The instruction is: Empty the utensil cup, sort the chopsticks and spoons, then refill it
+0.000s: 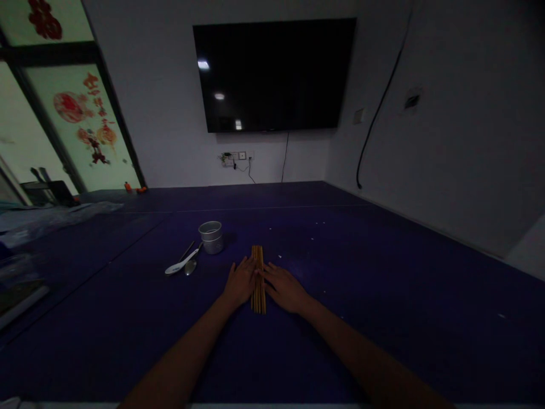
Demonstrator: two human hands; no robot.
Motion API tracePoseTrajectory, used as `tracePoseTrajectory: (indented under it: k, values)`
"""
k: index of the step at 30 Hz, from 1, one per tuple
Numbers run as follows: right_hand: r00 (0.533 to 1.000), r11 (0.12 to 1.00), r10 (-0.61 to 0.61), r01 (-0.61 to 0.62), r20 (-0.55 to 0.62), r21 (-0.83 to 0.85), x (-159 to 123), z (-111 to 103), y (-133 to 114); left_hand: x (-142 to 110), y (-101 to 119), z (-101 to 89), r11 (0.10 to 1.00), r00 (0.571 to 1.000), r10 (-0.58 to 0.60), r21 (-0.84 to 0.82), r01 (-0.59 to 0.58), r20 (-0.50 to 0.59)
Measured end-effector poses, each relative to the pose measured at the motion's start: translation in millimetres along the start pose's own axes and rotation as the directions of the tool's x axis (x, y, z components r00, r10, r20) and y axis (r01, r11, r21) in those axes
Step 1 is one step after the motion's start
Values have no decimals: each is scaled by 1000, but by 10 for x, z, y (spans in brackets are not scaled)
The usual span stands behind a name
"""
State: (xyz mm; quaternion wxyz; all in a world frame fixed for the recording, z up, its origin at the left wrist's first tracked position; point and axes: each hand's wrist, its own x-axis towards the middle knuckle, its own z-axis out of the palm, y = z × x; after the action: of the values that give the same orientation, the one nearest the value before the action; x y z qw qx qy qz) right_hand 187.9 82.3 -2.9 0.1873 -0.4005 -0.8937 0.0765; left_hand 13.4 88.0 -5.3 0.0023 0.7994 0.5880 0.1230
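A bundle of several wooden chopsticks lies lengthwise on the dark blue tabletop, pointing away from me. My left hand rests against its left side, fingers stretched forward and touching the sticks. From the right, my right hand lies low with its fingers extended, the tips reaching over the middle of the bundle. Both hands are open, and neither is wrapped round the sticks. Part of the bundle is covered by the fingers.
Left of the hands stand a metal cup, a white spoon and a metal spoon. Small white scraps dot the tabletop. Clear plastic sheeting lies at the far left. A television hangs on the wall.
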Motion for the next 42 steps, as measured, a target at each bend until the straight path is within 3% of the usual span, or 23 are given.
tracePoseTrajectory:
  k: [31,38,42]
  values:
    - [1000,1000,-3,3,-19,-5,6,37,16,23,-19,-1,999,1000,2,-39,-2,-6]
    - [998,1000,-13,12,-55,-5,1,72,38,25,-35,6,993,995,14,-114,-25,-95]
    - [992,999,-43,43,-115,-3,-18,38,21,8,-43,-63,983,955,43,-157,-92,-293]
